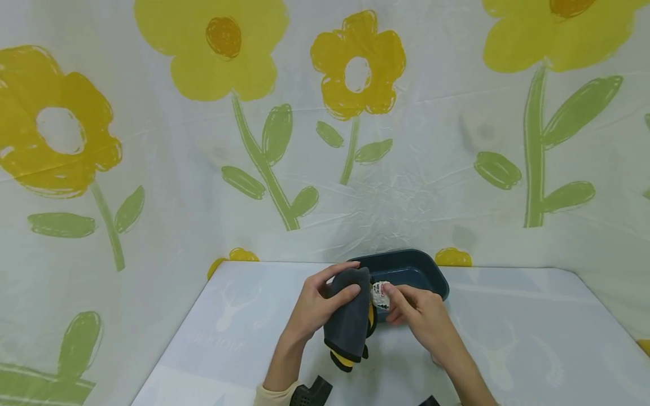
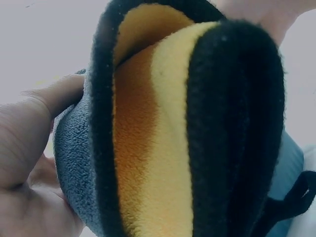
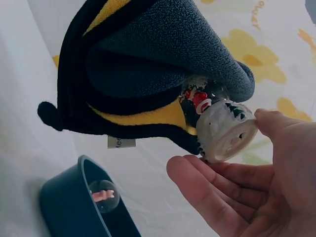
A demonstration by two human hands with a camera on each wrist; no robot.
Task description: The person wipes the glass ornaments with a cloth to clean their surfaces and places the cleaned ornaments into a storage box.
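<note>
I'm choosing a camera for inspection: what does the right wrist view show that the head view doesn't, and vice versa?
Of the two, only the right wrist view shows a clear globe with a pinkish figure in the tray, and the label on the cloth. Only the head view shows the left hand gripping the cloth. Both show the tray, cloth and right hand holding a snow globe.

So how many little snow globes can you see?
2. The white-based globe is in the right hand; the pink-figure globe is in the blue tray. Others may be hidden.
</note>
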